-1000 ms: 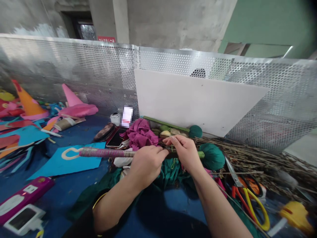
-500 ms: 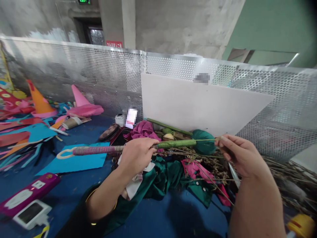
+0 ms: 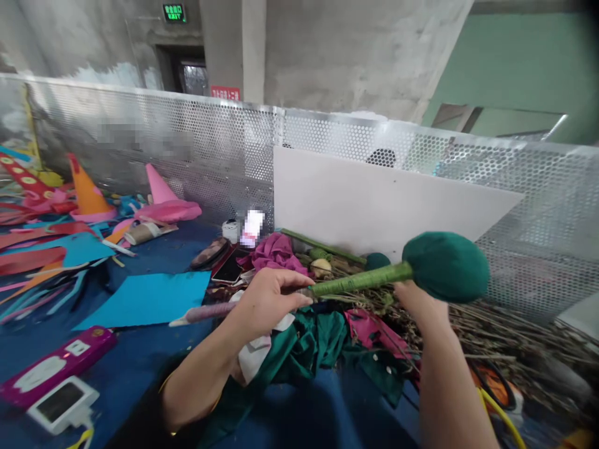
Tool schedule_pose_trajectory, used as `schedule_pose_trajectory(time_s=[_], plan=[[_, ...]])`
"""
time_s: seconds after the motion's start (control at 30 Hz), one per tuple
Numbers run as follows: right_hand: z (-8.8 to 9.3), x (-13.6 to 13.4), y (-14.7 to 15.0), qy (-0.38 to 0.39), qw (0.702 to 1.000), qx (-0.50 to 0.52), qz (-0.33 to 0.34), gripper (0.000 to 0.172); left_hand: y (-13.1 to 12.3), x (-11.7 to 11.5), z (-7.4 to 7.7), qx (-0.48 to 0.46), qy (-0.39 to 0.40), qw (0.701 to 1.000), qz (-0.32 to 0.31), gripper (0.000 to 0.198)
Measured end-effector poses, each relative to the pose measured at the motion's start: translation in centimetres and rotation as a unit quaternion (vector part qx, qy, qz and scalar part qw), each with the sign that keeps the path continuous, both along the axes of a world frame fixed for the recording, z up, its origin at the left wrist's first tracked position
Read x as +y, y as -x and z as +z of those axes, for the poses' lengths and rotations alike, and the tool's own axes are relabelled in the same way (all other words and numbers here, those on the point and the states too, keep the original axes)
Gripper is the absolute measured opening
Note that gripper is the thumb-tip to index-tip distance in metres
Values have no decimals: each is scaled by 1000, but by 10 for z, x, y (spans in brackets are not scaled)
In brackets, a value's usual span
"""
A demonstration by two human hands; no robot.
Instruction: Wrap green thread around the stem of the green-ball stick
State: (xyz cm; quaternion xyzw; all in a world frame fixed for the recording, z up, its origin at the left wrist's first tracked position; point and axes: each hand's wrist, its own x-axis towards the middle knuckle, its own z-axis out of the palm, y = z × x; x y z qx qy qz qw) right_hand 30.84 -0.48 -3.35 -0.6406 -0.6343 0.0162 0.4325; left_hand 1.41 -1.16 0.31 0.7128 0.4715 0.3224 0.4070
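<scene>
My left hand is closed around the middle of a long stick, green-wrapped on the right and pink-purple-wrapped on the left. The stick ends in a dark green fabric ball, raised toward the camera. My right hand sits just below and behind that ball; its fingers are hidden by it. Under both hands lie crumpled green cloth and pink cloth scraps on the blue table.
Dry twigs are piled at right beside orange-and-yellow scissors. A white board leans on a perforated metal screen. A blue sheet, felt cones, a phone and a magenta power strip lie at left.
The stick has tilted, its green ball rising toward the camera and the pink end dropping. My right hand moved from pinching a thread at the ball to below it.
</scene>
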Motion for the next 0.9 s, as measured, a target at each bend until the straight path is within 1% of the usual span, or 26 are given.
schedule_pose_trajectory(time_s=[0.03, 0.07, 0.13, 0.17, 0.2, 0.23, 0.27, 0.33, 0.4, 0.43, 0.47, 0.53, 0.6, 0.63, 0.67, 0.7, 0.73, 0.77, 0.83, 0.9], plan=[[-1, 1, 13, 8, 1000, -8, 27, 30, -1, -2, 1, -15, 2, 1000, 12, 27], [-3, 1, 28, 16, 998, 1, 69, 30, -1, -3, 1, -30, 4, 999, 21, 26], [-6, -2, 60, 32, 984, 36, 169, 29, -2, -4, 2, -63, 8, 997, 32, 26], [-8, -5, 75, 44, 967, 73, 240, 29, -2, -5, 1, -78, 7, 996, 33, 27], [-9, -8, 89, 55, 949, 108, 290, 27, -1, -4, 1, -91, 4, 995, 33, 28], [-11, -12, 102, 67, 937, 132, 316, 24, -1, -3, 0, -103, 2, 994, 33, 29], [-11, -17, 112, 75, 932, 147, 324, 21, 0, -2, -1, -114, 0, 993, 32, 29], [-11, -26, 124, 57, 947, 135, 286, 20, 2, 1, -3, -138, 0, 990, 30, 30], [-9, -35, 128, -7, 962, 113, 248, 26, 3, 3, -6, -151, -1, 988, 37, 30], [-8, -38, 130, -50, 962, 112, 244, 25, 3, 5, -7, -152, -3, 988, 41, 29], [-8, -41, 131, -86, 956, 120, 254, 24, 3, 6, -9, -153, -5, 987, 45, 28], [-11, -43, 134, -119, 927, 173, 311, 23, 1, 7, -11, -156, -2, 986, 52, 25], [-15, -42, 138, -113, 880, 260, 381, 26, -2, 8, -13, -149, -5, 987, 57, 24], [-18, -41, 141, -105, 857, 302, 405, 29, -3, 8, -14, -136, -12, 989, 60, 24], [-21, -39, 143, -100, 842, 333, 413, 32, -5, 8, -15, -120, -21, 990, 64, 24], [-24, -39, 145, -102, 841, 345, 404, 34, -6, 8, -16, -105, -32, 992, 65, 23], [-26, -38, 146, -107, 853, 337, 384, 35, -7, 8, -17, -98, -41, 992, 64, 24], [-28, -39, 147, -116, 872, 315, 356, 35, -8, 8, -19, -98, -46, 992, 61, 24], [-29, -41, 149, -140, 908, 250, 305, 34, -10, 8, -21, -108, -49, 991, 57, 26], [-29, -45, 151, -166, 926, 194, 277, 31, -11, 8, -23, -115, -50, 990, 60, 29]])
